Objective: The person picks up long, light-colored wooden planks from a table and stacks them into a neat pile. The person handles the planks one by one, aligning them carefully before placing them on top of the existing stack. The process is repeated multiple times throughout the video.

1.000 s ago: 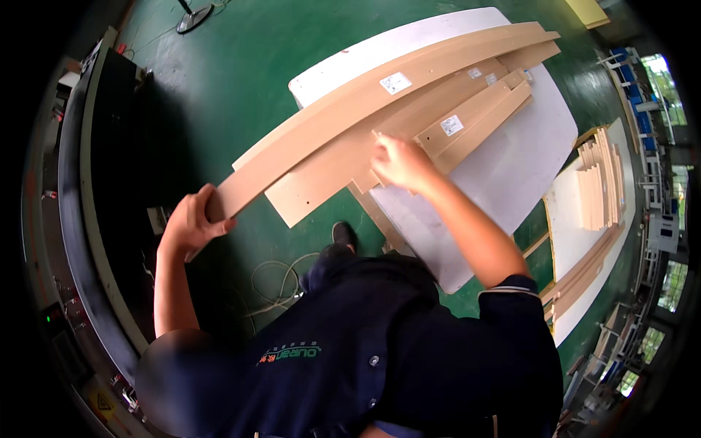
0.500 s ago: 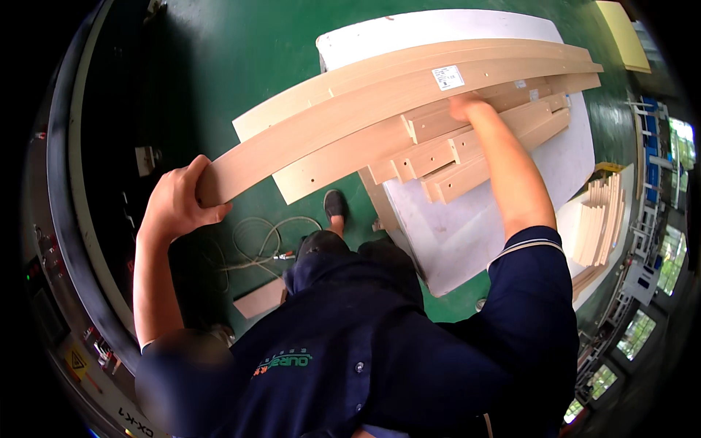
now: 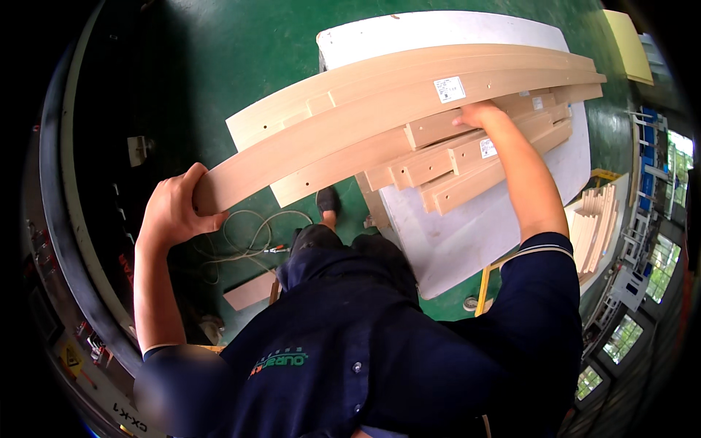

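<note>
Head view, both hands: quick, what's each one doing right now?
Left hand: closed on the left end of the long labelled wooden board.
Right hand: at that board's lower edge, fingers partly hidden; grip cannot be told.

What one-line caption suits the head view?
Left hand grips the end of a long wood-toned board, right hand at its near edge, with shorter boards on a white table.

We can pass over the white table (image 3: 467,241), near side. Short boards (image 3: 467,157) bar the middle; the long board (image 3: 365,120), its end in the left hand (image 3: 179,204), blocks beyond. Clearance beneath, by the right hand (image 3: 478,114), we can't judge.
</note>
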Available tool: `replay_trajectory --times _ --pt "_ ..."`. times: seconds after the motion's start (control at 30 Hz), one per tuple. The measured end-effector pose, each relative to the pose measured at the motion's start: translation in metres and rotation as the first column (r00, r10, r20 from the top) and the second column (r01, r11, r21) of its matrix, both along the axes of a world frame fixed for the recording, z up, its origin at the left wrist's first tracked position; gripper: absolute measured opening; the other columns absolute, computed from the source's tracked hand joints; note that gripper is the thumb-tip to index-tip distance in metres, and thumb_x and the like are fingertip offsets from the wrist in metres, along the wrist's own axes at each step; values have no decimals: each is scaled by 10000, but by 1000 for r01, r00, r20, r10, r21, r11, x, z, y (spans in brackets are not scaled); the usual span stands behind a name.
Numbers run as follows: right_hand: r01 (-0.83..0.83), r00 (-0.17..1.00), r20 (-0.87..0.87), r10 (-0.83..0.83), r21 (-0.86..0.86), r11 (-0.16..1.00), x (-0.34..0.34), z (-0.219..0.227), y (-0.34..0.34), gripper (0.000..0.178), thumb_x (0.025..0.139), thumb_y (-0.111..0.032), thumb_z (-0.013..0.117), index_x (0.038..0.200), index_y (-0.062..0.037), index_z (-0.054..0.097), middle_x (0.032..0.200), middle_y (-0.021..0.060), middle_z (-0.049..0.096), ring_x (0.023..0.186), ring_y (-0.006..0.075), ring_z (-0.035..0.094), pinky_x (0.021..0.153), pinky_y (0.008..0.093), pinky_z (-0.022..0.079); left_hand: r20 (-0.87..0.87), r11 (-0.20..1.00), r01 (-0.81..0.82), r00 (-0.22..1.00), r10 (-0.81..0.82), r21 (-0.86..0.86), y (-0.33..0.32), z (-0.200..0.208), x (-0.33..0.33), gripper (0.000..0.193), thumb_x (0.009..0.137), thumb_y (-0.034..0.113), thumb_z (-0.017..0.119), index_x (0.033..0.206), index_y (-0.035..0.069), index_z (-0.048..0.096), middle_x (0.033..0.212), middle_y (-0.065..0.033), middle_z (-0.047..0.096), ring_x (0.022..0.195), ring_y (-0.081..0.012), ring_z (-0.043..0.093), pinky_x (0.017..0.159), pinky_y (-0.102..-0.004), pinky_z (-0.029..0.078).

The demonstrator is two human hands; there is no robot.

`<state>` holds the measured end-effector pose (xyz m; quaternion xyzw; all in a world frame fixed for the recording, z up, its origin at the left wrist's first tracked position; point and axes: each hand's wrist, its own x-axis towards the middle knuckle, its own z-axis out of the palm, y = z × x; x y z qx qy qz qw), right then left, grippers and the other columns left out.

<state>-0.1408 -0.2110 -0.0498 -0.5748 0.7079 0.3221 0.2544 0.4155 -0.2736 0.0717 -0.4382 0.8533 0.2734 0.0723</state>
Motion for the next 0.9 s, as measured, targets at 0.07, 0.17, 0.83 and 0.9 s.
replay_trajectory --times 0.07,0.17,0.83,0.9 --pt "-36 999 -18 35 -66 997 -3 0 2 704 775 -395 785 1374 -131 528 1456 129 468 1348 302 432 1122 377 358 -6 1000 -6 1000 6 3 2 -1 -2 500 546 321 791 891 33 571 712 -180 633 668 -358 648 616 -396 518" --pt "39 999 -27 -42 -100 994 -4 1 6 762 800 -423 743 1400 -37 476 1448 184 461 1341 326 433 1134 377 336 -15 1000 -3 1000 3 17 3 -2 -2 503 546 328 789 885 30 566 694 -184 621 659 -362 641 609 -401 512" --pt "42 993 -107 -58 -142 989 -56 -37 12 373 858 -62 522 1215 -89 626 1308 147 591 1213 303 566 984 394 491 -3 999 -46 999 46 10 11 -2 -4 544 527 348 787 905 17 577 717 -188 634 647 -351 648 604 -382 516" --pt "61 991 -109 -77 -148 987 -53 -36 14 377 875 -99 519 1240 -91 614 1332 148 573 1233 301 548 1003 391 474 -14 1000 -27 1000 28 6 14 -5 -3 535 534 340 790 903 18 575 720 -187 634 651 -353 648 605 -388 518"
